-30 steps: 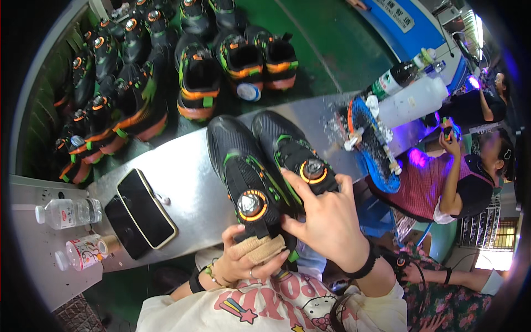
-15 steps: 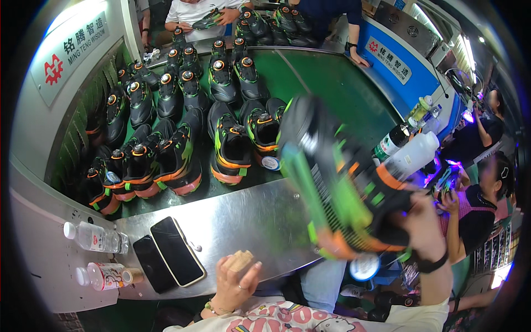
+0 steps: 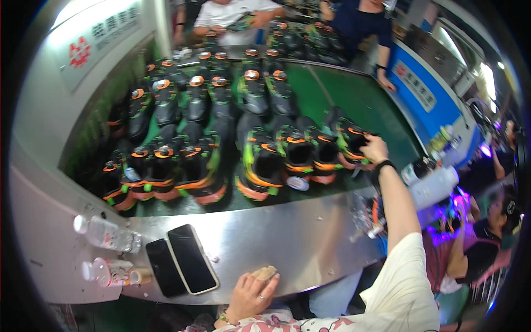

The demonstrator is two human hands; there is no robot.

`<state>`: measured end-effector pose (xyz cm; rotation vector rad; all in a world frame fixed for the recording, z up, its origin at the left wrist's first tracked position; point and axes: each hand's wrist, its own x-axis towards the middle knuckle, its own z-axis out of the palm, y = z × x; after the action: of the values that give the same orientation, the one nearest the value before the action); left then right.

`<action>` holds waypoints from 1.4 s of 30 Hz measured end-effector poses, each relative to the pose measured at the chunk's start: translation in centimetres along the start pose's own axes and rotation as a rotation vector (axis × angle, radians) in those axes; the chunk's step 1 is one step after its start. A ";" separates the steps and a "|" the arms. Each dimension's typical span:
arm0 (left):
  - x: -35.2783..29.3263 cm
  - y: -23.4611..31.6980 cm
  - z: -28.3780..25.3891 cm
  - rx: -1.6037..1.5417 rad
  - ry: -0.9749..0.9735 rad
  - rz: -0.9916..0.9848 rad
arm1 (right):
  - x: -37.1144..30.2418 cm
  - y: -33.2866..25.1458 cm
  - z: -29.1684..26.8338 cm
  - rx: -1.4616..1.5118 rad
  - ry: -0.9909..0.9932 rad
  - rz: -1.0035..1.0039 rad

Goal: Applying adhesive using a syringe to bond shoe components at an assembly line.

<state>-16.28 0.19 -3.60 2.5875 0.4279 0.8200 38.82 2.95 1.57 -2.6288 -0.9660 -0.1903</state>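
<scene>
At the right end of the near row, my right hand (image 3: 375, 149) grips the heel collar of a black sneaker (image 3: 349, 136) with green and orange trim. That sneaker stands on the green conveyor belt (image 3: 381, 119), toe pointing away. Close to my body, over the metal ledge's front edge, my left hand (image 3: 251, 294) is closed around a small tan block (image 3: 264, 273) of a material I cannot make out. Beside the gripped shoe stand several matching sneakers, among them a larger-looking one (image 3: 259, 160).
Two phones (image 3: 192, 259) lie on the metal ledge (image 3: 287, 232), near plastic bottles (image 3: 110, 233) at the left. More bottles (image 3: 434, 188) and a clear plastic bag (image 3: 365, 213) are at the right. Across the belt, one person (image 3: 238, 16) holds a shoe; another (image 3: 362, 25) leans on the edge.
My right hand has carried a sneaker from close in front of me out to the belt, where it now stands in the near row. My left hand still holds the tan block.
</scene>
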 end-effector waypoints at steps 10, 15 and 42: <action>0.6 0.4 0.1 0.008 0.029 0.057 | -4.2 -6.6 -7.2 0.168 0.140 -0.196; 1.8 0.4 -1.7 0.006 0.085 -0.048 | -15.0 -22.4 -7.5 0.515 -0.239 -0.888; 18.5 -14.2 -1.8 0.777 0.140 -0.394 | -18.6 -27.6 2.3 -0.057 -0.031 -0.927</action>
<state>-5.23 20.44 0.27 2.9389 1.4954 0.7951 6.75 12.26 2.22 -2.0220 -2.1333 -0.3859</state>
